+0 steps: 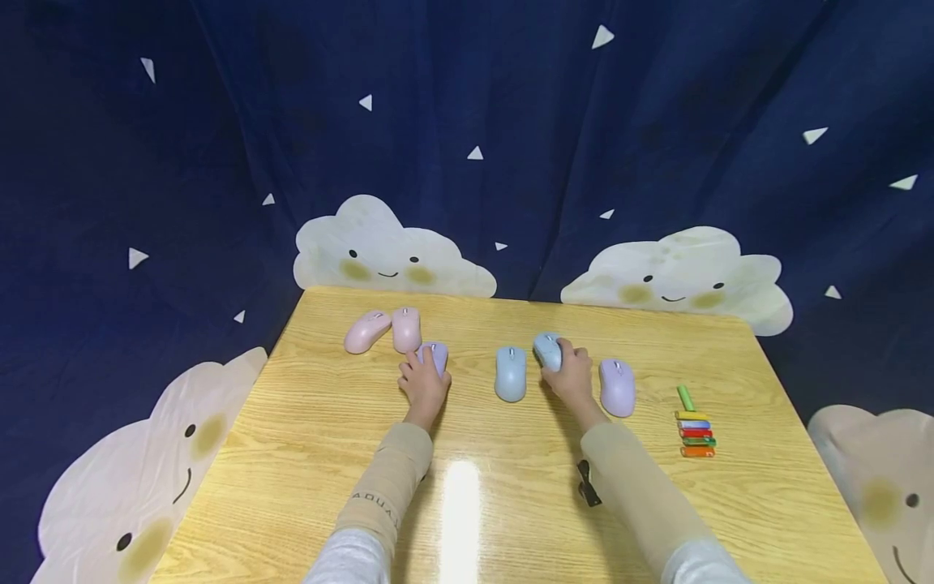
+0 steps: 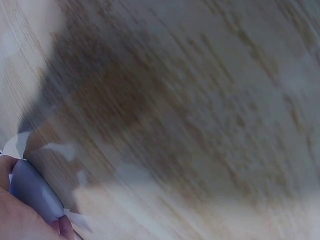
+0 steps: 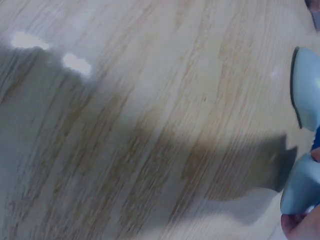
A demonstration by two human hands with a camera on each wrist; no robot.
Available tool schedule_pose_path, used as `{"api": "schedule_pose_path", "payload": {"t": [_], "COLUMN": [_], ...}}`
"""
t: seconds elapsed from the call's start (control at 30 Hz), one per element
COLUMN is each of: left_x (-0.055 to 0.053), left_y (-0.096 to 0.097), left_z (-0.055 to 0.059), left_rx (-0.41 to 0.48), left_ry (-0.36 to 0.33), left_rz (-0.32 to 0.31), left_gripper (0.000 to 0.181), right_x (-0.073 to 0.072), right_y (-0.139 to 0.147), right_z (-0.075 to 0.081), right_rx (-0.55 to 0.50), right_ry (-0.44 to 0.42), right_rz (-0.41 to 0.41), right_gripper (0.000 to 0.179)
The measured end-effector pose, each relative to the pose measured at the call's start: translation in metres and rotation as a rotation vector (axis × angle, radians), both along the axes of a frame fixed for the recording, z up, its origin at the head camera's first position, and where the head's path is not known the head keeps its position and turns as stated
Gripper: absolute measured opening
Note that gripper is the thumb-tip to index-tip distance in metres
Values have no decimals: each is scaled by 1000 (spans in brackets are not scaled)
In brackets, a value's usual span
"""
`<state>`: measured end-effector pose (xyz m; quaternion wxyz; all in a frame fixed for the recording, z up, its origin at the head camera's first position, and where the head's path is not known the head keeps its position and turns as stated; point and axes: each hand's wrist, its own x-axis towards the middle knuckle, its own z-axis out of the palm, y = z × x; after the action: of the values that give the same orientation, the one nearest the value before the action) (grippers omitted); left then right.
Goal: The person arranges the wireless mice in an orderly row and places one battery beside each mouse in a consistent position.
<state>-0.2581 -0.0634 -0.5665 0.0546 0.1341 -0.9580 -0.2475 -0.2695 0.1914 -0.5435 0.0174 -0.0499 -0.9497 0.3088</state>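
My left hand (image 1: pixel 426 384) grips a purple computer mouse (image 1: pixel 438 354) left of the table's middle, thumb and fingers along its sides. The left wrist view shows that mouse (image 2: pixel 36 192) between the fingers at the lower left corner. Over on the right, my right hand (image 1: pixel 573 375) holds a light blue mouse (image 1: pixel 546 350) by its sides, its front end tilted leftward. In the right wrist view this mouse (image 3: pixel 301 185) appears at the right edge. Between the hands lies a second light blue mouse (image 1: pixel 511 375). The palms hide the rear of both held mice.
Two pink mice (image 1: pixel 368 332) lie beyond the left hand, near the back edge. Another purple mouse (image 1: pixel 617 388) sits right of the right hand. Farther right, several small coloured batteries (image 1: pixel 696 433) form a column on the wooden table (image 1: pixel 292 470). A dark curtain (image 1: pixel 467 97) hangs behind.
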Motion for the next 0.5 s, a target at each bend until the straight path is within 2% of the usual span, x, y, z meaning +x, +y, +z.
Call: {"api": "schedule_pose_path", "payload": {"t": [0.2, 0.5], "left_x": [0, -1], "left_y": [0, -1], "left_z": [0, -3], "left_rx": [-6, 7], "left_ry": [9, 8], "left_rz": [-1, -2], "left_gripper": [55, 55], "right_x": [18, 57], "right_y": [3, 21], "right_z": [10, 17], "right_rx": [-47, -82], "right_ry": [97, 140], "right_rz": [-78, -170], "right_gripper": [66, 66]}}
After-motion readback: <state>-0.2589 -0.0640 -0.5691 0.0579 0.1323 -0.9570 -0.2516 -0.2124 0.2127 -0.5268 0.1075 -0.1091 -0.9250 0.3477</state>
